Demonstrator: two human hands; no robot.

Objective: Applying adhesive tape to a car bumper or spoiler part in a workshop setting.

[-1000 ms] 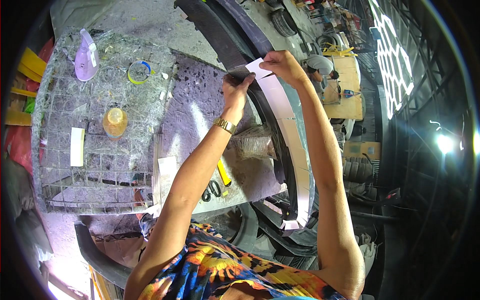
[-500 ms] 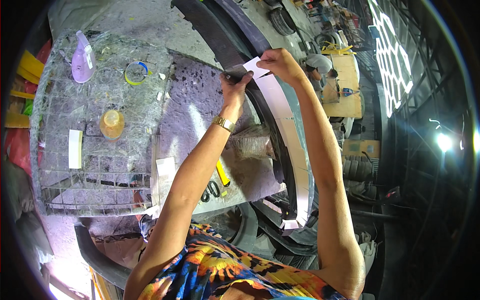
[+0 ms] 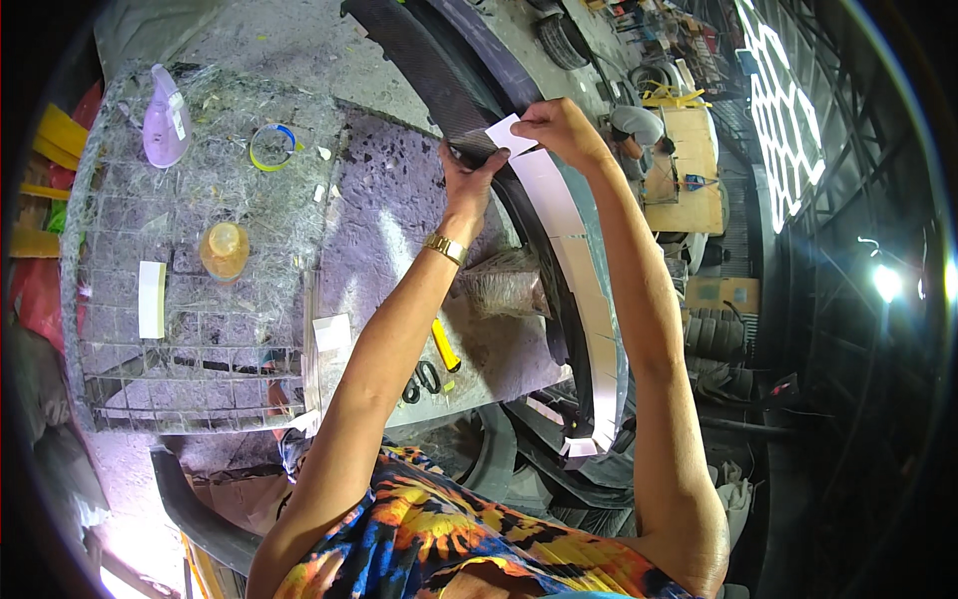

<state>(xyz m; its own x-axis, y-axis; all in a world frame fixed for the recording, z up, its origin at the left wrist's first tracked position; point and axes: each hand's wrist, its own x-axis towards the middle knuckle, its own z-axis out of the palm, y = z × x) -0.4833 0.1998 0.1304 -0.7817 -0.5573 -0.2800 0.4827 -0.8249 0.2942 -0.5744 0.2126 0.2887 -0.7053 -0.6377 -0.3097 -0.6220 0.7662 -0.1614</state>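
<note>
A long curved black trim piece (image 3: 417,75) with a woven pattern arches from the top of the view down toward my body. Along its outer side runs a row of white rectangular pieces (image 3: 574,262), laid end to end. My right hand (image 3: 557,132) pinches one more white piece (image 3: 507,134), tilted against the row's upper end. My left hand (image 3: 467,180) wraps the trim's inner edge, its fingers partly hidden beneath. Its thumb lies at the lower corner of that white piece. Whether the piece touches the trim surface, I cannot tell.
A film-wrapped wire mesh surface (image 3: 225,319) at left bears a purple spray bottle (image 3: 165,130), a tape roll (image 3: 271,147), an amber container (image 3: 225,250) and a white strip (image 3: 151,299). Nearer lie a yellow cutter (image 3: 445,345) and black-handled scissors (image 3: 421,381). Another person (image 3: 636,128) bends at the far right.
</note>
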